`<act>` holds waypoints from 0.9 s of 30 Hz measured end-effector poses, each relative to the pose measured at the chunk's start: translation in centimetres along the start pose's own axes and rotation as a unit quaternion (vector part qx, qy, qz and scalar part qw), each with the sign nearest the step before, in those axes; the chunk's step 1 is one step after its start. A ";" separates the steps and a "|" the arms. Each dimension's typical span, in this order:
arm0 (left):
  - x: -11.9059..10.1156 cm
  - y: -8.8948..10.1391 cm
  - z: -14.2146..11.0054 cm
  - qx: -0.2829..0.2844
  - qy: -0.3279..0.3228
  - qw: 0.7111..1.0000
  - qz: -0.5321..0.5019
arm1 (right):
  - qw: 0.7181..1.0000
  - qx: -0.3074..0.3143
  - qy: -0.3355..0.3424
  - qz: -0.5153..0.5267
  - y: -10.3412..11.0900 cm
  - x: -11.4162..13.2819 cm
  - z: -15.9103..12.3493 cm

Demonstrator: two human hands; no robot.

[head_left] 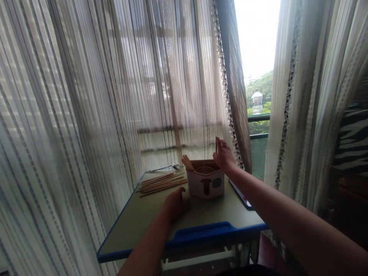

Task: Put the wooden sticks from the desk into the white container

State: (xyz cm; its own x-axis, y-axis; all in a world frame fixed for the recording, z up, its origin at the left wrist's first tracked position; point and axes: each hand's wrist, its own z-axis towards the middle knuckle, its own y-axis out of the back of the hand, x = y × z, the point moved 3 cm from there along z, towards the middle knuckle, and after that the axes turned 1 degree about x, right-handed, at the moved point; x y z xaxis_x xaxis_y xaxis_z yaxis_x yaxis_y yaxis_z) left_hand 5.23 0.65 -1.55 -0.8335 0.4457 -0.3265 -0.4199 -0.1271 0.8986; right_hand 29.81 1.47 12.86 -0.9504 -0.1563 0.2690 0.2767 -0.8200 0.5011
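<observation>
My right hand (225,154) is raised over the right rim of a pale storage box (192,184). Its fingers are closed around wooden chopsticks (217,145), which stand nearly upright. A few more chopsticks (187,162) lean in the box's left corner, beside a round brown-edged compartment. My left hand (176,204) rests on the table just left of the box, thumb apart from the fingers, and I see nothing in it. Left of the box lies a loose spread of chopsticks (162,183), close to my left hand.
The small table (129,226) has a blue edge and a blue front ledge (204,230). Metal utensils (174,167) lie at its back edge. A dark-edged flat tablet-like thing (240,194) lies right of the box, partly under my right forearm. Sheer curtains (115,96) hang close behind.
</observation>
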 end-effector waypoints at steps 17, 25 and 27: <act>3.4 0.5 0.1 -0.079 0.272 0.951 0.126 | 0.966 0.037 0.163 0.197 -1.5 10.3 -14.3; 3.1 0.8 -0.5 -0.111 0.264 0.945 0.162 | 0.972 0.204 0.006 0.114 -6.6 9.8 -16.3; 3.1 1.1 -0.9 -0.123 0.275 0.938 0.170 | 0.971 0.210 0.002 0.110 -6.3 9.6 -16.3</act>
State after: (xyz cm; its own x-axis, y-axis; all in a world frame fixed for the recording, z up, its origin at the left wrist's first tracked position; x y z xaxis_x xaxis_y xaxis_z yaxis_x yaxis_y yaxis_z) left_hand 1.90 1.10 -1.85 -0.9652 -0.1731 -0.1961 -0.1104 -0.4099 0.9054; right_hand 16.64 -3.83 -1.12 -0.8616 -0.3059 0.4051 0.5066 -0.4695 0.7231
